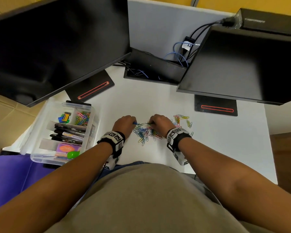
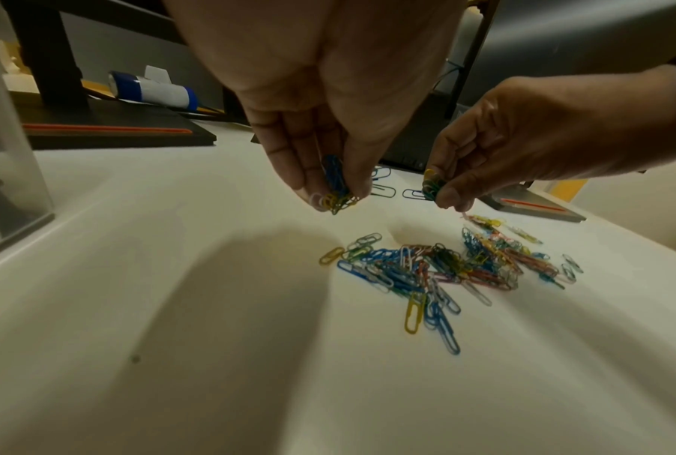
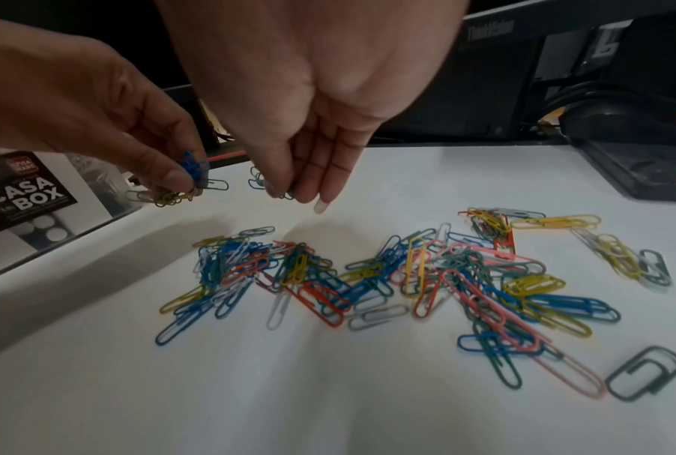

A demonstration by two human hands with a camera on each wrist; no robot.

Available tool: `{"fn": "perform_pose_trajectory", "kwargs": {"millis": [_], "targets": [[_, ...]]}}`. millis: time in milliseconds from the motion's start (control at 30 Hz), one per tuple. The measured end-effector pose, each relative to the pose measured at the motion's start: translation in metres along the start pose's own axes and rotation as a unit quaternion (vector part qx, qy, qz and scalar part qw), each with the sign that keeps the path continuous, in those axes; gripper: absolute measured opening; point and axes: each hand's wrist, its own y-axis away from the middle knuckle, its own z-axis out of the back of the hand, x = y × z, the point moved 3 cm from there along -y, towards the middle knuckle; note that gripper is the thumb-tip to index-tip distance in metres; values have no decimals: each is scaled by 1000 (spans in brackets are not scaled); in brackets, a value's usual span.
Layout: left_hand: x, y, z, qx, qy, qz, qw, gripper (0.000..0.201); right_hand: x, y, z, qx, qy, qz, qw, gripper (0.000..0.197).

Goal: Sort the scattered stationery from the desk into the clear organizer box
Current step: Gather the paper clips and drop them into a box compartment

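A loose pile of coloured paper clips (image 1: 146,132) (image 2: 437,271) (image 3: 387,277) lies on the white desk (image 1: 208,148) in front of me. My left hand (image 1: 124,123) (image 2: 328,184) pinches a small bunch of blue and yellow clips (image 2: 336,184) (image 3: 184,181) just above the desk. My right hand (image 1: 159,121) (image 3: 289,184) pinches another small bunch of clips (image 2: 432,184) beside it, fingers pointing down. The clear organizer box (image 1: 40,132) stands at the left, holding clips (image 1: 82,118), black markers (image 1: 69,132) and other stationery.
Two dark monitors (image 1: 57,44) (image 1: 242,64) on black stands (image 1: 91,89) (image 1: 215,105) hang over the back of the desk. A black cable tray (image 1: 151,69) sits between them. More clips (image 1: 183,120) lie scattered right of my right hand. A cardboard box (image 1: 5,118) is left of the desk.
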Motion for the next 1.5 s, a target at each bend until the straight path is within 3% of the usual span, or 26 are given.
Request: {"fn": "perform_pose_trajectory", "kwargs": {"millis": [467, 800, 1267, 1500], "targets": [[5, 21, 40, -69, 66, 16, 995, 11, 38, -7, 18, -62, -20, 6, 998, 11], [22, 43, 79, -139, 104, 22, 984, 12, 81, -26, 15, -60, -39, 18, 997, 10], [106, 75, 142, -244, 157, 131, 948, 14, 162, -62, 13, -88, -91, 65, 990, 9], [139, 79, 131, -212, 127, 159, 956, 12, 197, -74, 13, -100, -119, 83, 984, 8]]}}
